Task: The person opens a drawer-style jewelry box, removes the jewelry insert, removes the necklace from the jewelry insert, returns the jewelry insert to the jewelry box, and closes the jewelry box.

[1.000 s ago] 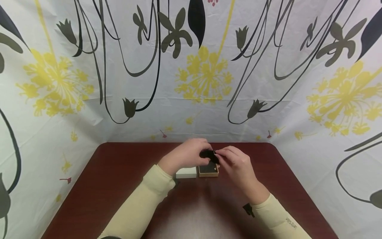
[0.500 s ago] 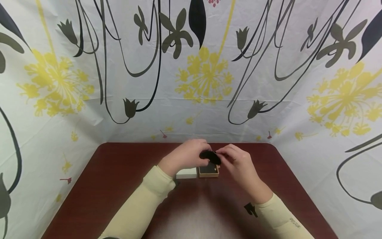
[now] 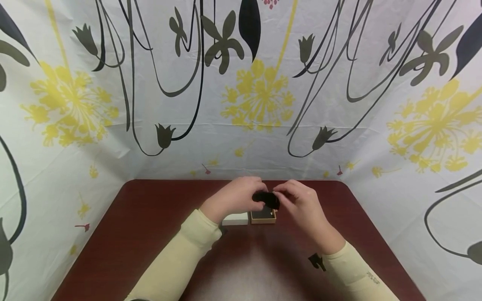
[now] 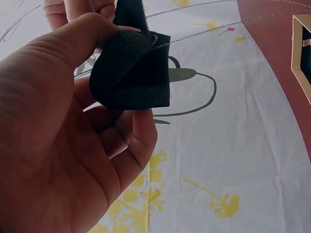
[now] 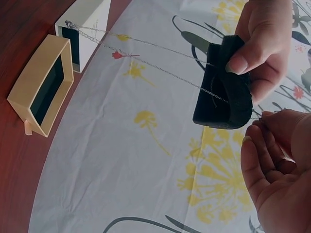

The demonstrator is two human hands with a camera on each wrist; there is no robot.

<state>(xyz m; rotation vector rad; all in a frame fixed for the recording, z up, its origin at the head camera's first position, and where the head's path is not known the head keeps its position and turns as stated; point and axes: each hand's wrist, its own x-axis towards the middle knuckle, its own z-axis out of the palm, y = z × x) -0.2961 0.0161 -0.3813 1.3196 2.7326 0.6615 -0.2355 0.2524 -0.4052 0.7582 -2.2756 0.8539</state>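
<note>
The left hand (image 3: 239, 195) grips a black pad (image 3: 265, 200); the right hand (image 3: 303, 205) pinches a chain (image 5: 165, 73), seemingly threaded, yet outside the box (image 3: 263, 221) at six o'clock.

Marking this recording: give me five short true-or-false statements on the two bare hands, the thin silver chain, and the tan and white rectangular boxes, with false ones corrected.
1. The left hand holds a bent, soft-looking black piece. True.

2. The right hand rests flat on the table. False: it is raised beside the black piece, its fingertips pinching part of the thin silver chain.

3. In the head view, the tan rectangular box stands right of the white rectangular box. True.

4. The silver chain is coiled inside the tan box. False: its strands run out from the black piece.

5. The person's long sleeves are pale yellow. True.
</note>
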